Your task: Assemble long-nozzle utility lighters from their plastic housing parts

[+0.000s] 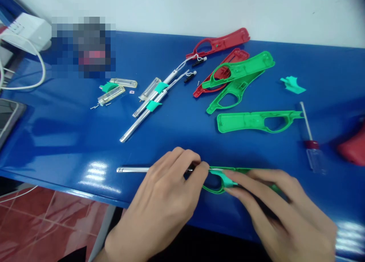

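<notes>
My left hand (pixel 168 195) is closed around the join of a metal lighter tube (pixel 132 170) and a green lighter casing half (pixel 216 192), which lie low over the blue table. The tube points left, and its inner end is hidden under my fingers. My right hand (pixel 288 207) pinches a teal trigger (pixel 228 179) beside the casing's finger loop, thumb and forefinger on it. My palm and fingers cover most of the casing's handle. Just beyond lies another green casing half (pixel 242 122), hollow side up.
Two metal tubes (pixel 137 126) with wires, clear fuel tanks (pixel 112 94) and a loose teal trigger (pixel 293 84) lie farther back. Red casing halves (pixel 228 39) and more green ones (pixel 242 68) overlap. A screwdriver (pixel 312 148) lies right; a phone (pixel 10 119) sits left.
</notes>
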A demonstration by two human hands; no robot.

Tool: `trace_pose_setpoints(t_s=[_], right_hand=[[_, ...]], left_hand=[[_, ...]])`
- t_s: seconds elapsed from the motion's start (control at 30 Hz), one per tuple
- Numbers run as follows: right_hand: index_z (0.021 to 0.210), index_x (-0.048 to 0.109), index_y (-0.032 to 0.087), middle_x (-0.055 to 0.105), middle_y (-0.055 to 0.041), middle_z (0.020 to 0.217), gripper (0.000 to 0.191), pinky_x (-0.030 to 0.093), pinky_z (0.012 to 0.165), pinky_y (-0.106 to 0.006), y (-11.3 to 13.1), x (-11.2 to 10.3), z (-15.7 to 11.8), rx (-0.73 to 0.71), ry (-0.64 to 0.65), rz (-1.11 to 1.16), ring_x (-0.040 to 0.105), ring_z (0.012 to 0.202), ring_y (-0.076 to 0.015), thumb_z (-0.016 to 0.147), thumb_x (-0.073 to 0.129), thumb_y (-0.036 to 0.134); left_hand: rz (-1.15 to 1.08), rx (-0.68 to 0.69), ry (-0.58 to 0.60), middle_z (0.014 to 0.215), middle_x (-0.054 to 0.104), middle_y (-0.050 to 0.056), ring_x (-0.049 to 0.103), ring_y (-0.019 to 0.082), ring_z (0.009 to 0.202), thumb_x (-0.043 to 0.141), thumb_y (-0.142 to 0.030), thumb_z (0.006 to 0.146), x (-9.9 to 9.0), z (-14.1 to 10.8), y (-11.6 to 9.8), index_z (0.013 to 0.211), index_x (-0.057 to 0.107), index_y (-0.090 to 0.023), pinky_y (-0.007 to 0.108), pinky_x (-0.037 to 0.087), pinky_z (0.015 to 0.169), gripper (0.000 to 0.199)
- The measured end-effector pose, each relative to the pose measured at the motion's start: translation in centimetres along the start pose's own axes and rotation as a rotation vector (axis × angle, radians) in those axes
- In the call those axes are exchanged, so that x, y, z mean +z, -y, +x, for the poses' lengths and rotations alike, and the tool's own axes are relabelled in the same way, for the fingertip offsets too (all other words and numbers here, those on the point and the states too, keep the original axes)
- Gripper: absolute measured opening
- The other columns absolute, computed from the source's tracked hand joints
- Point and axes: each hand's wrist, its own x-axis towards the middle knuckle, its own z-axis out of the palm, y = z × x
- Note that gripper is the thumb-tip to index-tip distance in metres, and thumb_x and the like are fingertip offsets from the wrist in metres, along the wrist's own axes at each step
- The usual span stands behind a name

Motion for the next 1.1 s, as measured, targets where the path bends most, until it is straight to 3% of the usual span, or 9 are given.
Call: trace_pose_setpoints(t_s=[0.23, 0.6, 0.77, 0.93, 1.1], right_hand=[[0.12, 0.079, 0.036, 0.072, -0.0036, 0.1, 0.03, 0.056, 0.081, -0.037, 0.34, 0.38, -0.03, 0.006, -0.013, 0.008, 0.07, 0.096, -0.0241, 0.09, 0.081, 0.038], [0.12, 0.079, 0.035, 0.071, -0.0037, 0.102, 0.031, 0.058, 0.08, -0.036, 0.66, 0.51, 0.01, 0.002, -0.021, 0.027, 0.071, 0.095, -0.0236, 0.089, 0.082, 0.039], [0.124, 0.077, 0.035, 0.071, -0.0026, 0.102, 0.034, 0.057, 0.079, -0.036, 0.57, 0.28, 0.19, 0.002, -0.019, 0.033, 0.071, 0.093, -0.0222, 0.091, 0.081, 0.032], [0.128, 0.073, 0.03, 0.067, -0.0021, 0.11, 0.04, 0.053, 0.088, -0.032, 0.6, 0.03, 0.22, -0.033, 0.016, 0.033, 0.067, 0.093, -0.0147, 0.095, 0.073, 0.008], [0.124, 0.073, 0.028, 0.065, -0.0011, 0.109, 0.039, 0.05, 0.084, -0.03, 0.73, -0.03, 0.32, -0.051, 0.009, 0.037, 0.063, 0.09, -0.0121, 0.094, 0.073, 0.004]], left_hand=[[-0.027, -0.008, -0.03, 0.103, 0.066, 0.009, 0.063, 0.023, 0.086, 0.05, 0.003, 0.098, 0.39, -0.05, 0.23, 0.107, 0.07, -0.011, 0.039, 0.059, 0.072, 0.026], [-0.046, -0.026, -0.036, 0.101, 0.065, 0.008, 0.062, 0.022, 0.084, 0.053, 0.003, 0.096, 0.37, -0.25, 0.2, 0.109, 0.07, -0.012, 0.039, 0.058, 0.071, 0.026], [-0.06, -0.025, -0.038, 0.103, 0.065, 0.009, 0.062, 0.022, 0.087, 0.052, 0.004, 0.096, 0.5, -0.48, 0.31, 0.11, 0.069, -0.011, 0.039, 0.06, 0.074, 0.027], [-0.065, -0.026, -0.039, 0.105, 0.064, 0.009, 0.062, 0.022, 0.089, 0.053, 0.002, 0.098, 0.72, -0.57, 0.31, 0.113, 0.068, -0.012, 0.039, 0.06, 0.076, 0.026], [-0.079, -0.039, -0.016, 0.109, 0.064, 0.009, 0.062, 0.022, 0.093, 0.053, 0.002, 0.098, 0.76, -0.61, 0.46, 0.116, 0.067, -0.014, 0.041, 0.061, 0.081, 0.027]])
